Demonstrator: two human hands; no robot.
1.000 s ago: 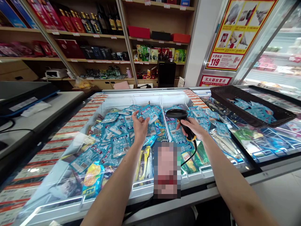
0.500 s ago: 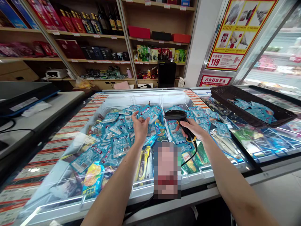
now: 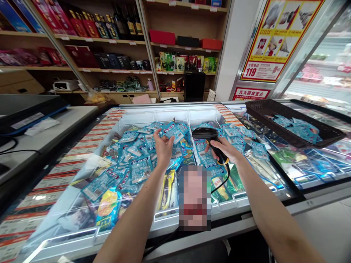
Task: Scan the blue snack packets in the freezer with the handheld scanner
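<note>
My left hand (image 3: pixel 164 148) is over the freezer's left side, thumb and bent fingers at the lower edge of a light-blue packet (image 3: pixel 175 132). The packet's barcode faces up; how the fingers grip behind it is partly hidden. In my right hand (image 3: pixel 223 149) is a black handheld barcode scanner (image 3: pixel 206 134), its head pointing left toward that packet and its cable hanging below. Many similar blue packets (image 3: pixel 141 170) lie heaped under both hands inside the chest freezer (image 3: pixel 153 115), with a white wire divider (image 3: pixel 193 148) between the two halves.
A dark woven basket (image 3: pixel 323 142) holding more blue packets rests on the freezer's right side. Price labels (image 3: pixel 55 182) line the left rim. A counter (image 3: pixel 74 115) stands at the left; stocked shelves (image 3: pixel 109 40) rise behind. A blurred patch covers the front middle.
</note>
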